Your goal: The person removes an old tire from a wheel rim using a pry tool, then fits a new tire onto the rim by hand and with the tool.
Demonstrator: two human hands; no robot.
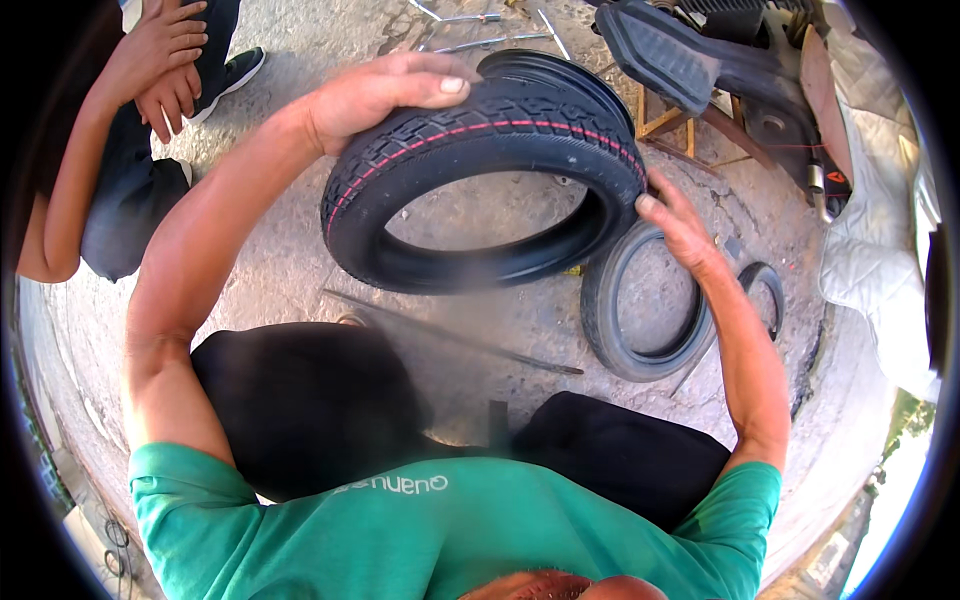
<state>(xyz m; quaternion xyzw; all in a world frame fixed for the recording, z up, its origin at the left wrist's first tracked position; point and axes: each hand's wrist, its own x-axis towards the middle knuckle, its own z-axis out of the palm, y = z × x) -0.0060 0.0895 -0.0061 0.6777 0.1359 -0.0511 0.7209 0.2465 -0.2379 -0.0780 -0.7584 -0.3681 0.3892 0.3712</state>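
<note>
At upper left of the red-lined tire (468, 143), grasped by the left hand (385, 95), thumb on tread. Positioned between both hands, neither nearer, long axis roughly crosswise. Noted just behind it: black rim (578, 83), contact unclear. Below its right side: grey tire (605, 322). At its right edge, grasped by the right hand (680, 222). Containers: none made out

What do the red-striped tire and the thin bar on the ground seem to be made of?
The red-striped tire looks like matte black rubber, given its molded tread. The thin bar is probably dull, dark metal, judging by its slender, stiff-looking shape, though that's uncertain.
</note>
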